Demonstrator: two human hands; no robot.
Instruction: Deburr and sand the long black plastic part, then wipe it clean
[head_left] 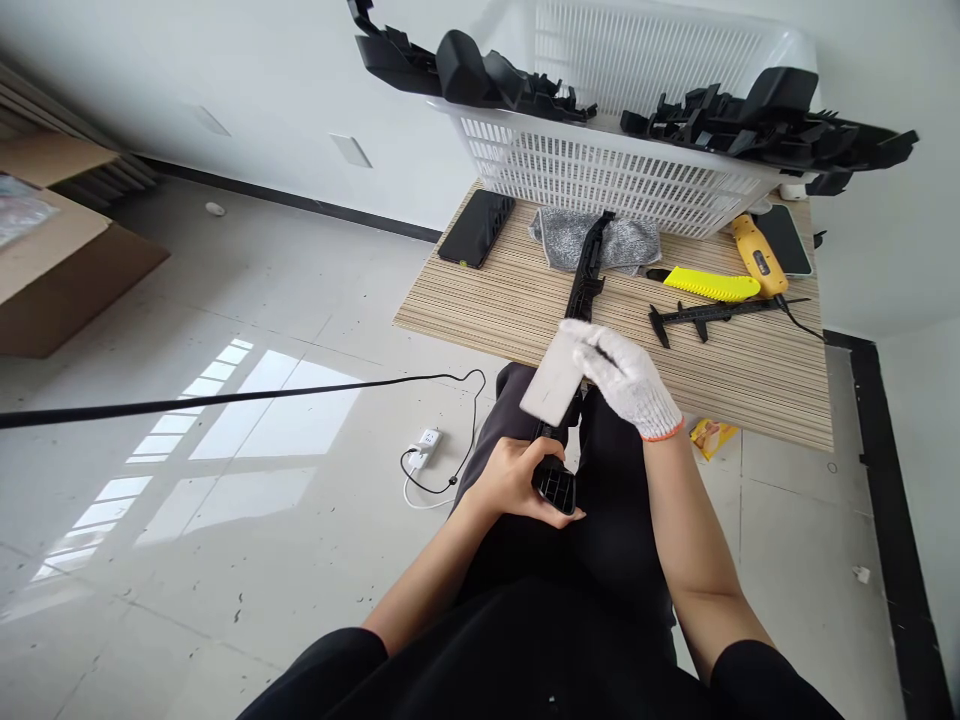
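Observation:
My bare left hand is closed round the near end of a long black plastic part that reaches from my lap up onto the striped wooden table. In a white knit glove, my right hand grips a flat pale grey block and presses it against the middle of the part. I sit with black trousers under both hands.
A white mesh basket holding several black plastic parts stands at the table's back. On the table lie a grey glove, a black flat box, a yellow knife, a black caliper and a yellow tool. A power strip and cable lie on the floor.

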